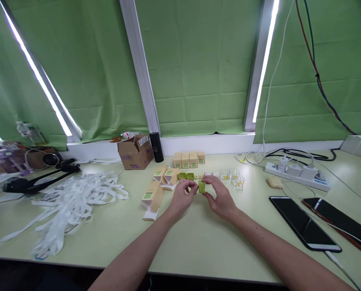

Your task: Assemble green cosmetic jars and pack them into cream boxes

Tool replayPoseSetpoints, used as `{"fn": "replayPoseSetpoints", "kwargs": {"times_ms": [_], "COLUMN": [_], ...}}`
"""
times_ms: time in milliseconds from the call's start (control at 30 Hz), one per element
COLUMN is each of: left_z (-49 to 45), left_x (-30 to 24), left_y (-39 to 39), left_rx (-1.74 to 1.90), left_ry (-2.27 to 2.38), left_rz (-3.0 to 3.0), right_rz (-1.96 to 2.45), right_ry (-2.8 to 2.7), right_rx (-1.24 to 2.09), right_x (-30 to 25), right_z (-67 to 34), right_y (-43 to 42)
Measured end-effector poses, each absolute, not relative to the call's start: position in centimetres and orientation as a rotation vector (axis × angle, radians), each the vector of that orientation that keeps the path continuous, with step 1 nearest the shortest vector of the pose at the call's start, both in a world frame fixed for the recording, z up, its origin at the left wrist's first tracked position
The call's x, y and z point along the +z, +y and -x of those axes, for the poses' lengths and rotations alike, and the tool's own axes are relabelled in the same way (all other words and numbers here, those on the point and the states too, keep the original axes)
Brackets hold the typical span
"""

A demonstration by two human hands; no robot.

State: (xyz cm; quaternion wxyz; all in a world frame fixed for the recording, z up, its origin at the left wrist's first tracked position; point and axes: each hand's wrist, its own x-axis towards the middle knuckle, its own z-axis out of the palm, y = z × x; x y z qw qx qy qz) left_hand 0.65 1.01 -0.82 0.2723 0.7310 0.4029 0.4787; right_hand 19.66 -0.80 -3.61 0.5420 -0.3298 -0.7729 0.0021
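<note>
My right hand (219,198) pinches a small green cup (201,186) between thumb and fingers, just above the table. Close on its left is my left hand (183,196), its thumb and fingertips pressed together; what they hold, if anything, is too small to tell. Two more green cups (185,176) stand behind my left hand, with tiny yellowish pieces (198,177) beside them. Several clear cups with gold-coloured bottoms (235,176) sit beyond my right hand. Left of my hands lie open small cardboard boxes (152,196) with green windows.
Several closed small boxes (189,160) line the back, near a brown carton (135,152) and a black cylinder (156,147). White straps (77,206) are heaped at left. A phone (303,222), a brown-edged dark device (341,222) and a power strip (298,174) with cables occupy the right.
</note>
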Motion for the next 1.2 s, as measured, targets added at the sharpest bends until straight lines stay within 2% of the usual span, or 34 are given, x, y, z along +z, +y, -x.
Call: {"fn": "replayPoseSetpoints", "kwargs": {"times_ms": [1200], "left_z": [-1.08], "left_x": [-0.54], "left_y": [0.93], "left_rx": [1.268], "left_ry": [1.058], "left_rz": [-1.787], "right_rz": [0.785], "right_ry": [-1.842], "right_rx": [-0.010], "right_x": [-3.30], "right_z": [-19.79], "right_y": [-0.63]}}
